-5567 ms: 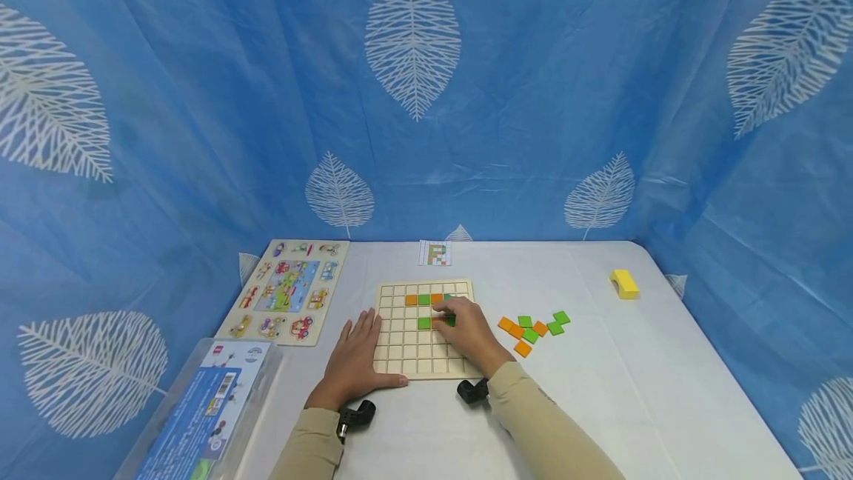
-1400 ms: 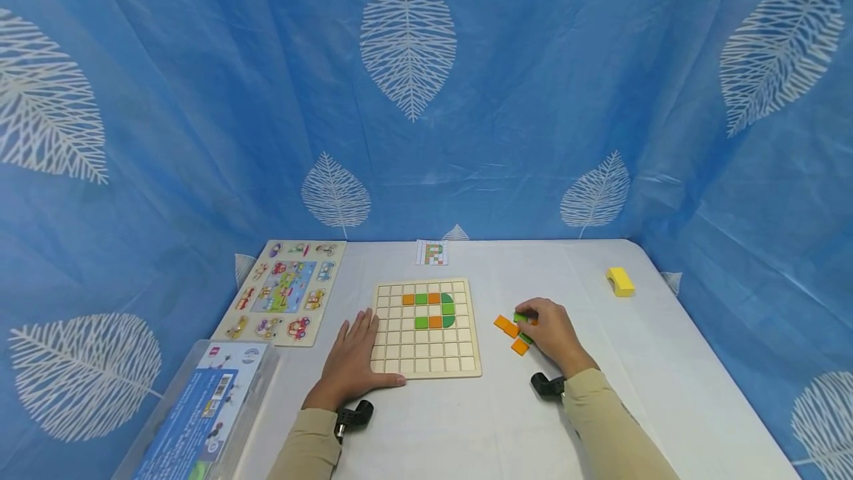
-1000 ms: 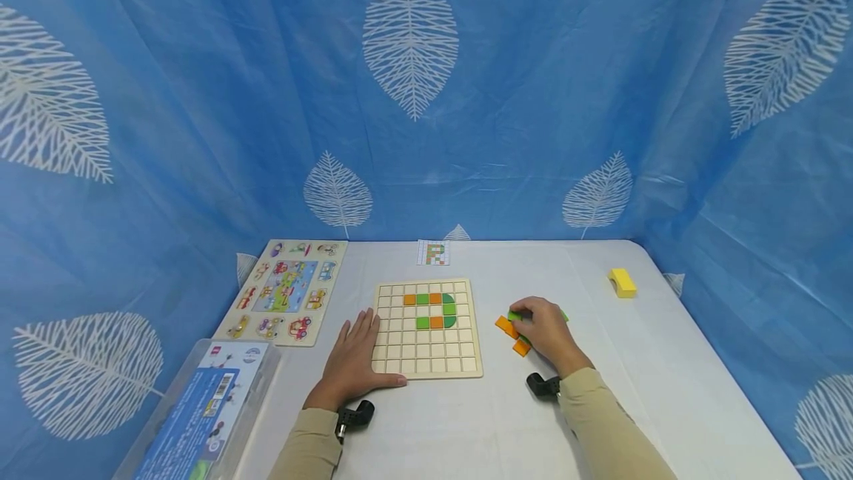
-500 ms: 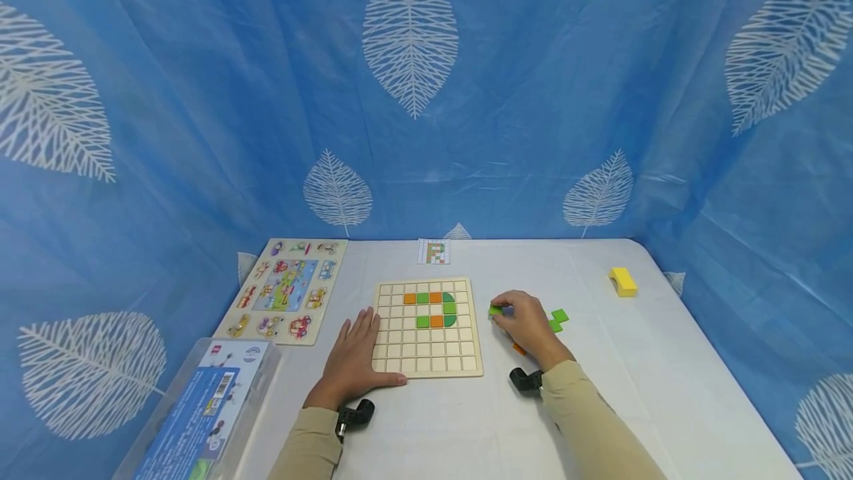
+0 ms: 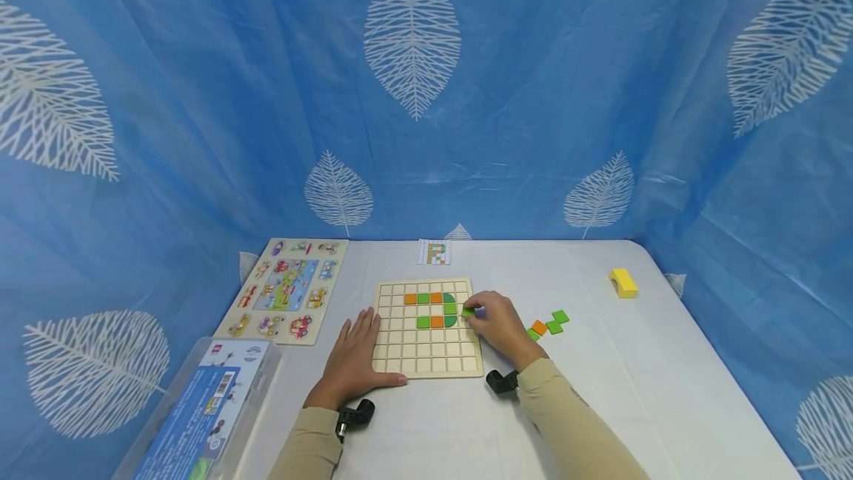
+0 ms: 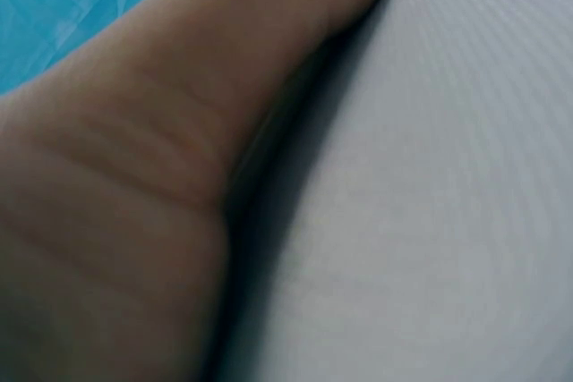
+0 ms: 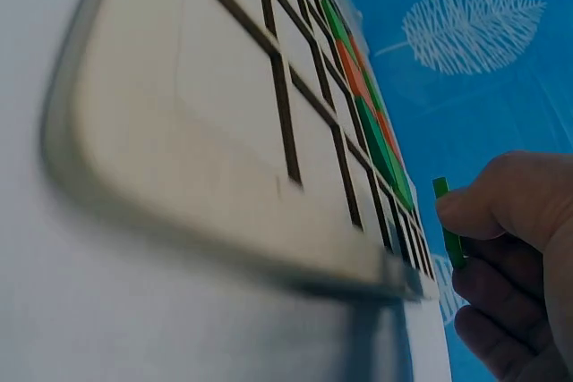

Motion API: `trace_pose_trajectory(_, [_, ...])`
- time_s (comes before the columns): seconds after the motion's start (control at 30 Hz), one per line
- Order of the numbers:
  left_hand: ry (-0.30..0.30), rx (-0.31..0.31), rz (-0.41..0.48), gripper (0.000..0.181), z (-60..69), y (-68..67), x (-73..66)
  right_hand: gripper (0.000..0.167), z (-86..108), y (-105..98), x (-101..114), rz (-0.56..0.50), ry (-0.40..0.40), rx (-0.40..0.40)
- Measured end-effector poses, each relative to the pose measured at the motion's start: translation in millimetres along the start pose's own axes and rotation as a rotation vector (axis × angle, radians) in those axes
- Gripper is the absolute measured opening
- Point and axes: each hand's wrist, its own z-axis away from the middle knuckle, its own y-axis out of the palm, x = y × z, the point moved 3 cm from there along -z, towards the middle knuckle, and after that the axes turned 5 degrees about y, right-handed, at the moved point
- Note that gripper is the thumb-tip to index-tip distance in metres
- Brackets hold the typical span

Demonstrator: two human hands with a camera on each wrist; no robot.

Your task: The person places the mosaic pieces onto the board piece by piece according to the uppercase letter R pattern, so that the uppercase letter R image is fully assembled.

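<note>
My right hand (image 5: 500,326) pinches a green square tile (image 5: 469,312) at the right edge of the wooden grid board (image 5: 406,361). In the right wrist view the green tile (image 7: 449,224) stands on edge between thumb and fingers of the hand (image 7: 528,248), above the board (image 7: 170,158). Orange and green tiles form a "D"-like shape on the board, with rounded green pieces (image 5: 449,321) at its right corners. My left hand (image 5: 353,358) lies spread at the board's left side, thumb along its near edge; the left wrist view shows this hand (image 6: 152,158) close up.
Loose tiles, among them an orange one (image 5: 538,327) and a green one (image 5: 560,315), lie right of the board. A pattern card (image 5: 435,252) is behind it. At left are a picture puzzle (image 5: 286,287) and a plastic box (image 5: 200,406); a yellow block (image 5: 624,284) stands far right.
My right hand has moved left from the loose tiles to the board's right edge, carrying the green tile. The left hand has stayed in place. Earlier, the right hand was over the shape on the board.
</note>
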Motion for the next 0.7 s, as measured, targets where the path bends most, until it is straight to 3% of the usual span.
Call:
trace_pose_trajectory(0.33, [-0.003,0.003,0.002,0.147,-0.3,0.0,0.3,0.017,-5.2,18,16,-0.043,-0.119,0.024])
trace_pose_trajectory(0.7, [-0.001,0.002,0.010,0.148,-0.1,0.7,0.3,0.015,-7.3,31,26,-0.033,-0.102,0.056])
